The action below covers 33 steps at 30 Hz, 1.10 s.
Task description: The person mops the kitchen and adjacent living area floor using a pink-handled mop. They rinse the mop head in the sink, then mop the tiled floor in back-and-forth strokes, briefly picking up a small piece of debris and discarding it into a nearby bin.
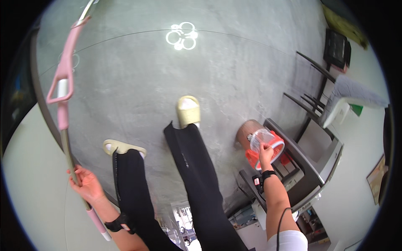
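My left hand [84, 184] is closed round the metal pole of a long mop with pink plastic parts [66, 70], which runs upright along the left side. On the right, my right hand [265, 152] is at the mouth of a trash bin [246, 131], its fingers pinching a piece of clear plastic [260, 138]. A red bag [252, 158] lines the bin and hangs over its pale rim. The mop's head is out of view at the top, and the inside of the bin is mostly hidden.
A grey-framed shelf or cart [295, 153] stands right beside the bin. Farther right is a chair with a grey cushion [348, 89] and dark legs. A black case [336, 48] lies near the upper right wall. My slippered feet [188, 109] are on the grey floor [141, 78].
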### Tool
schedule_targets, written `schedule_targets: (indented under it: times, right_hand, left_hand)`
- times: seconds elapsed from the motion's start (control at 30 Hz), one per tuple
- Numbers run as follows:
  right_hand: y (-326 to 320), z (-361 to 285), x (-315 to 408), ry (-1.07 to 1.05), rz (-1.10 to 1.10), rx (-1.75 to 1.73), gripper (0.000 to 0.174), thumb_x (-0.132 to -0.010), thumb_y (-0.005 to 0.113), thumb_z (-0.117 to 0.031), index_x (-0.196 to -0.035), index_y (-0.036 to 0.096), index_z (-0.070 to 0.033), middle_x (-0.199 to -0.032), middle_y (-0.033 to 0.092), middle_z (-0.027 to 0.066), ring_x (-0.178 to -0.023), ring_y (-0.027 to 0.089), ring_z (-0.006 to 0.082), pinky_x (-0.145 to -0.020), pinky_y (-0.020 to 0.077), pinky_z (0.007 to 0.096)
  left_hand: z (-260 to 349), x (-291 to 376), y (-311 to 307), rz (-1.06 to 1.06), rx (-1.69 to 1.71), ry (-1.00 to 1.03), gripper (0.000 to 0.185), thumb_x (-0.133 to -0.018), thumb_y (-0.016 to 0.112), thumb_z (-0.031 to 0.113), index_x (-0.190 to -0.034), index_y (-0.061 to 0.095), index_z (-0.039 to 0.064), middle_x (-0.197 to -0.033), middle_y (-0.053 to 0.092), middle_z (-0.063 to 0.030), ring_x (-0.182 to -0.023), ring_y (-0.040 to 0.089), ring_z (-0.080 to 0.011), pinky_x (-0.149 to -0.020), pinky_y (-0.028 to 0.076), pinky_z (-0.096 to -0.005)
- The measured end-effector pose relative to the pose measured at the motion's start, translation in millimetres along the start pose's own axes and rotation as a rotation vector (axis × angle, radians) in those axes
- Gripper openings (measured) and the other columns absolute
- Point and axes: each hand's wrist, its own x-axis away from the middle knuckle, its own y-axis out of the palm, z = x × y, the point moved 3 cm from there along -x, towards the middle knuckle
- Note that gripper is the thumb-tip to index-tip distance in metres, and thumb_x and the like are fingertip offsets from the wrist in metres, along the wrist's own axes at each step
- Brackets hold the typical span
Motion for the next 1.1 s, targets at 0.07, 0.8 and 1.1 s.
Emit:
schedule_targets:
  times: [0.07, 0.8, 1.1]
  right_hand:
    - [-24.1, 76.2, 5.7, 0.199, 0.048, 0.090, 0.020, -0.078, 0.069, -0.017, -0.076, 0.067, 0.003, -0.066, 0.066, 0.0115, -0.061, 0.062, 0.0139, -0.059, 0.0492, 0.0307]
    - [-11.3, 236.3, -10.7, 1.204, -0.066, -0.749, 0.024, -0.083, 0.057, -0.010, -0.107, 0.055, -0.011, -0.097, 0.055, 0.0052, -0.086, 0.053, 0.0199, -0.071, 0.0473, 0.0447]
    - [-38.3, 203.7, -10.2, 0.776, 0.091, -0.180, 0.020, -0.079, 0.061, -0.011, -0.073, 0.065, 0.007, -0.058, 0.061, 0.0167, -0.052, 0.061, 0.0270, -0.051, 0.0471, 0.0417]
  left_hand:
    - [-1.3, 3.7, -3.0, -0.063, -0.008, -0.090, 0.031, -0.085, 0.055, 0.003, -0.115, 0.054, -0.005, -0.112, 0.059, -0.0139, -0.101, 0.055, -0.0262, -0.082, 0.052, -0.0322]
    - [-30.7, 62.0, 52.9, -0.047, -0.205, -0.097, 0.024, -0.089, 0.051, 0.005, -0.108, 0.052, -0.009, -0.111, 0.059, -0.0222, -0.105, 0.058, -0.0334, -0.086, 0.057, -0.0374]
    - [-39.0, 73.2, 65.9, 0.049, -0.268, 0.021, 0.025, -0.089, 0.052, 0.010, -0.107, 0.056, -0.006, -0.103, 0.064, -0.0168, -0.094, 0.063, -0.0267, -0.084, 0.057, -0.0328]
